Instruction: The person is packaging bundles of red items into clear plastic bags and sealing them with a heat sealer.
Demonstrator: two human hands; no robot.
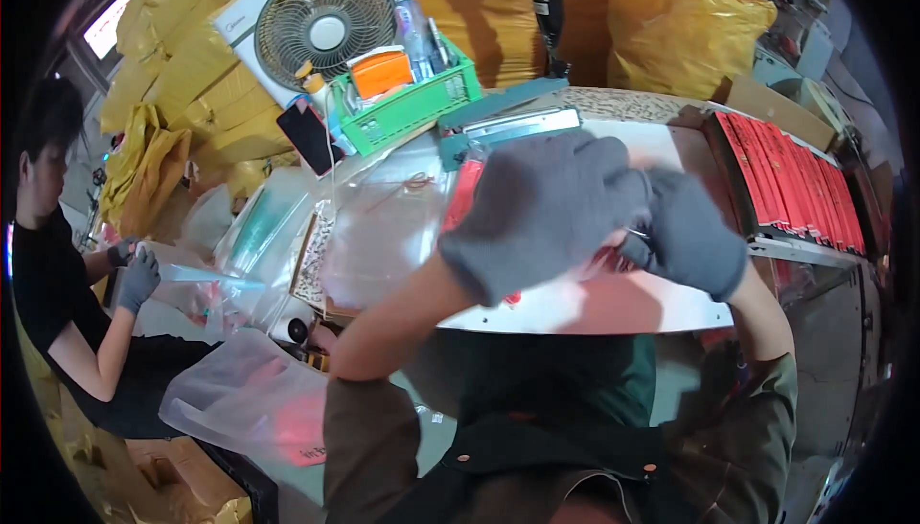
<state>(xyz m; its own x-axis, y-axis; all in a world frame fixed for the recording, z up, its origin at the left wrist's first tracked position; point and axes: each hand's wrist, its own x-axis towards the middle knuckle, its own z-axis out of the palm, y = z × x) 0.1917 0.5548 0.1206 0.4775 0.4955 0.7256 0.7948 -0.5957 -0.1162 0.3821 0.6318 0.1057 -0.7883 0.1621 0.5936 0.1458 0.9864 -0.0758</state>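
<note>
Both of my hands wear grey gloves and meet close together above a white work surface (460, 321). My left hand (551, 208) is closed, its back covering most of what it grips. Beside it, my right hand (692, 237) has its fingers curled inward. A small shiny, reddish thing shows between and below them, too blurred and covered to name. A red strip (463, 193) lies partly hidden beside my left hand. Behind the hands sits a teal device with a silver bar (527, 124).
On the right, a tray holds a row of red packets (791, 179). Clear plastic bags (383, 237) lie left of my hands. Farther back stand a green basket (412, 107), a phone (309, 134), a fan (328, 34) and yellow sacks (685, 31). A gloved co-worker (57, 265) handles plastic at the left.
</note>
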